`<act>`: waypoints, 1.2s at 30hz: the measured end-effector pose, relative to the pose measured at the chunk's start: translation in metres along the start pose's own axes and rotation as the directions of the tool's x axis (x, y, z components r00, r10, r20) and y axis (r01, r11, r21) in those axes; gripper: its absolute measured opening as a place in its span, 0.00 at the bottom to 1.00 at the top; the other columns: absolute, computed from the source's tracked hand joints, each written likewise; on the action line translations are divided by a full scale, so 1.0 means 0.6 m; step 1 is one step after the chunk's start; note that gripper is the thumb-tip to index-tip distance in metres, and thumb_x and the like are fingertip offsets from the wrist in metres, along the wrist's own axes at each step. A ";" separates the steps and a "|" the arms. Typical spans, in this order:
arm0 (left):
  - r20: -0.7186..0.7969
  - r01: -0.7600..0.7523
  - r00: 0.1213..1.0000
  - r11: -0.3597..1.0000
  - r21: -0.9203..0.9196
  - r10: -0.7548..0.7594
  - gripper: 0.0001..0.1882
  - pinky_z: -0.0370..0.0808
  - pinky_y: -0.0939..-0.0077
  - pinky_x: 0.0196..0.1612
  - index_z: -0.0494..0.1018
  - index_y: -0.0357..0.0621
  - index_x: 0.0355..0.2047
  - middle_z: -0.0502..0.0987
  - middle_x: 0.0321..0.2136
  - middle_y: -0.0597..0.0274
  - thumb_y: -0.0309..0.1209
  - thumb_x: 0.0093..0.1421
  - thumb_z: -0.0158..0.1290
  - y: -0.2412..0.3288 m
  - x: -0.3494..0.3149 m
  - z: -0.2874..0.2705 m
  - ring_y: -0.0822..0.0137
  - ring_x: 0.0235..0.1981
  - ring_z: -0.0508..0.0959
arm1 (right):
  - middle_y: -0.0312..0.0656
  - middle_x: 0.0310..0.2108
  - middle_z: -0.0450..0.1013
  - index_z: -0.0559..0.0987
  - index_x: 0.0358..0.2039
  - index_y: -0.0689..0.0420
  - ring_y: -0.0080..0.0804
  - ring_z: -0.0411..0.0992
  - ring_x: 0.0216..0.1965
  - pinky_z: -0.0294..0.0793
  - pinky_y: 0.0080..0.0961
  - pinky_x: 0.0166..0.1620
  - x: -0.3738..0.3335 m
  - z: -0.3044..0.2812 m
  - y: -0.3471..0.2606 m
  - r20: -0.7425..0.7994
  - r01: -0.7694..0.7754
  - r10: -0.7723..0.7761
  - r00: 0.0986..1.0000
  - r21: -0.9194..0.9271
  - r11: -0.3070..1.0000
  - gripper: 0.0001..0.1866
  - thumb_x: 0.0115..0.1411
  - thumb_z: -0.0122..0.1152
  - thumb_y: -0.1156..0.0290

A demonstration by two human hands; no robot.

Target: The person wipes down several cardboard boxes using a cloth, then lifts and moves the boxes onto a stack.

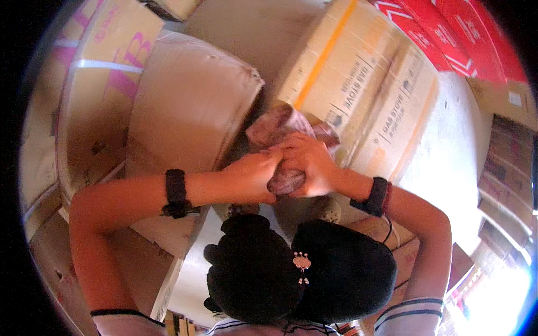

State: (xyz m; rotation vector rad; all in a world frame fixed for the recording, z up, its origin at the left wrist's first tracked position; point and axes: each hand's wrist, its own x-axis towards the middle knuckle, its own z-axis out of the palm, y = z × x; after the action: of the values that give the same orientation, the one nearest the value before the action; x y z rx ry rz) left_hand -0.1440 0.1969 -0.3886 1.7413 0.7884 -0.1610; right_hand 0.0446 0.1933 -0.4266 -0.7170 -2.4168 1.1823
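A crumpled brownish-pink cloth (273, 126) is bunched up between my two hands, in front of me at the middle of the view. My left hand (252, 176) closes on it from the left. From the right, my right hand (314, 165) wraps over it, its fingers touching those of the left. Part of the cloth sticks out above the hands, and a rounded wad of it shows below, between them. Both wrists carry black bands. Just beyond the hands stands a tan carton (358, 84) with orange stripes and dark print.
A plain brown carton (185, 101) stands to the left, beside a carton with purple print (103, 73). Red boxes (457, 33) lie at the far right. Black rounded shapes (252, 274) with a small ornament fill the lower middle. Bright light washes out the lower right.
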 end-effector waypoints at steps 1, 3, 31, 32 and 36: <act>-0.030 -0.022 0.999 1.000 -0.017 0.022 0.36 0.72 0.62 0.40 0.57 0.26 0.44 0.71 0.35 0.35 0.29 0.34 0.60 0.003 0.011 0.007 0.44 0.39 0.72 | 0.41 0.38 0.71 0.78 0.25 0.51 0.41 0.67 0.44 0.65 0.36 0.48 -0.008 -0.011 0.004 0.016 -0.046 0.045 0.999 0.013 0.999 0.20 0.27 0.65 0.59; -0.096 -0.041 0.995 0.998 -0.057 0.036 0.37 0.72 0.62 0.41 0.57 0.26 0.44 0.71 0.35 0.35 0.29 0.34 0.61 0.001 0.025 0.029 0.45 0.40 0.72 | 0.41 0.38 0.71 0.79 0.26 0.50 0.41 0.67 0.44 0.66 0.35 0.48 -0.019 -0.024 -0.001 0.053 -0.120 0.117 0.992 0.060 0.991 0.20 0.27 0.66 0.59; -0.273 -0.120 0.896 0.782 0.611 0.351 0.34 0.61 0.56 0.51 0.58 0.42 0.49 0.60 0.51 0.53 0.31 0.42 0.61 0.050 0.235 -0.038 0.53 0.51 0.64 | 0.43 0.35 0.73 0.81 0.27 0.49 0.39 0.67 0.42 0.65 0.37 0.47 -0.360 -0.358 -0.035 -0.513 -0.796 0.687 0.515 -0.582 0.162 0.18 0.31 0.62 0.60; -0.308 -0.011 0.899 0.721 0.693 0.310 0.40 0.58 0.55 0.55 0.57 0.41 0.51 0.57 0.54 0.53 0.32 0.39 0.63 0.041 0.236 -0.050 0.53 0.54 0.60 | 0.39 0.36 0.73 0.81 0.28 0.45 0.37 0.66 0.43 0.64 0.35 0.48 -0.357 -0.354 -0.037 -0.581 -0.831 0.623 0.524 -0.509 0.225 0.17 0.33 0.65 0.60; -0.272 0.134 0.949 0.577 0.806 0.160 0.55 0.48 0.47 0.59 0.49 0.44 0.58 0.47 0.60 0.55 0.35 0.31 0.68 0.034 0.232 -0.092 0.51 0.60 0.49 | 0.36 0.39 0.71 0.80 0.29 0.44 0.36 0.64 0.46 0.60 0.41 0.50 -0.320 -0.267 -0.034 -0.515 -0.645 0.390 0.763 -0.638 0.420 0.19 0.29 0.67 0.65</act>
State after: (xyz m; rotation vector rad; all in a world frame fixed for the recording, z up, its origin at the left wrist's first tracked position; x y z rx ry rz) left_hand -0.0417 0.3025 -0.4218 2.7294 1.0258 -0.2702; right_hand 0.2765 0.1710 -0.3333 -1.8970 -2.4286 -0.0292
